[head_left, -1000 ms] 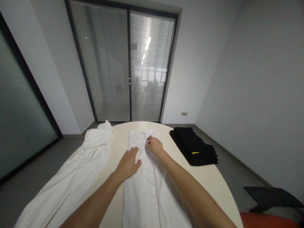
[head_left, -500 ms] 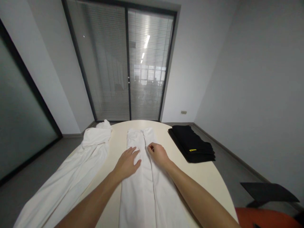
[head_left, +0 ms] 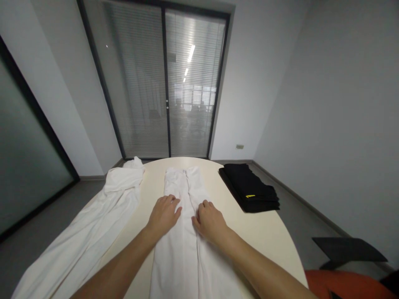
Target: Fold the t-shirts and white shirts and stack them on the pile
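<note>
White garment (head_left: pixel 183 249) lies along 12-to-6 o'clock on table (head_left: pixel 276 236). Left hand (head_left: pixel 163 214) on its 9 o'clock side, fingers loose, released; right hand (head_left: pixel 210 220) at 3 o'clock, fingers curled, can't tell if gripping. Black stack (head_left: pixel 249 187) 2 o'clock, rumpled white cloth (head_left: pixel 116 199) 9.

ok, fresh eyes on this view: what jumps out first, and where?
Probably the folded black stack with its small yellow mark, on the right of the pale table. Then the left hand and right hand, both on the long white cloth mid-table. Another white cloth trails down the left side.
</note>
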Demonstrator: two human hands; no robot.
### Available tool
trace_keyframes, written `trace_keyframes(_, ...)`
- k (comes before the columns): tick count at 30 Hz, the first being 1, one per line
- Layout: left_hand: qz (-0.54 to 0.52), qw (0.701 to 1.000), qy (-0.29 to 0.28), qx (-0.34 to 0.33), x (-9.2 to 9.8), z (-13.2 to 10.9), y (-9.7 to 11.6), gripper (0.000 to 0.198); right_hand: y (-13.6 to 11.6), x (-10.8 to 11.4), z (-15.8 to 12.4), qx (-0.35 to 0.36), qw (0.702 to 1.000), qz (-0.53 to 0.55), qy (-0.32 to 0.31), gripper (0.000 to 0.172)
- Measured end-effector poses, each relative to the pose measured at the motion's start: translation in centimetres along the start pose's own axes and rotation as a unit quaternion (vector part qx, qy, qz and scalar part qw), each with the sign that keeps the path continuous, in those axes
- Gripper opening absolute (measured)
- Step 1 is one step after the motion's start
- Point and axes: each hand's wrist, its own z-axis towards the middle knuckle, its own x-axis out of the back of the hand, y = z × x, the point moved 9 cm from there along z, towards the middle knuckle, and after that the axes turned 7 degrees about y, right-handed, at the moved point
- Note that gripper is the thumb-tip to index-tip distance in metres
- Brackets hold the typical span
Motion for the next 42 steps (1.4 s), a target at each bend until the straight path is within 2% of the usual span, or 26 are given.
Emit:
trace_keyframes(5,-0.031,0.999,-0.001,0.02,-0.9,-0.8,-0.1,0.043,0.6,-0.1,0.3,0.03,0.999,0.014,0.022,0.025)
trace_keyframes(10,-0.046,0.999,-0.019,0.019,-1.8,-0.5,-0.7,0.05,0.6,0.5,0.3,0.056,0.992,0.096,0.055,0.019)
trace_keyframes(14,-0.039,0.998,-0.039,0.016,-2.1,-0.4,-0.8,0.052,0.0,0.6,-0.3,0.084,0.989,0.116,0.038,0.015)
trace_keyframes(19,-0.04,0.997,-0.067,0.017,-2.7,-0.7,-0.9,0.058,0.1,0.6,-1.1,0.044,0.994,0.104,-0.003,0.023)
trace_keyframes(21,-0.042,0.996,-0.071,0.018,-2.8,-0.5,-1.1,0.057,0.1,0.1,-1.3,0.034,0.994,0.098,-0.025,0.021)
trace_keyframes(25,-0.042,0.998,-0.039,0.026,-2.0,0.5,-1.6,0.053,0.4,-0.2,-1.3,0.038,0.991,0.124,-0.016,0.01)
trace_keyframes(28,-0.028,0.999,0.005,0.03,-0.6,0.7,-1.4,0.043,0.5,0.2,-1.2,0.05,0.987,0.15,0.003,0.012)
trace_keyframes(31,-0.014,0.999,0.01,0.031,-0.2,0.0,-0.5,0.035,0.2,0.4,-1.6,0.051,0.989,0.139,-0.006,0.019)
trace_keyframes(35,-0.011,0.999,-0.024,0.034,-1.5,-0.8,0.3,0.046,-0.6,0.1,-2.3,0.043,0.993,0.107,-0.015,0.021)
trace_keyframes(39,-0.042,0.996,-0.065,0.033,-3.3,-0.1,-0.2,0.055,-0.7,-0.2,-2.2,0.051,0.994,0.094,0.016,0.025)
trace_keyframes(42,-0.073,0.996,-0.04,0.044,-2.8,0.8,-0.7,0.049,-0.2,-0.4,-1.6,0.057,0.994,0.084,0.042,0.026)
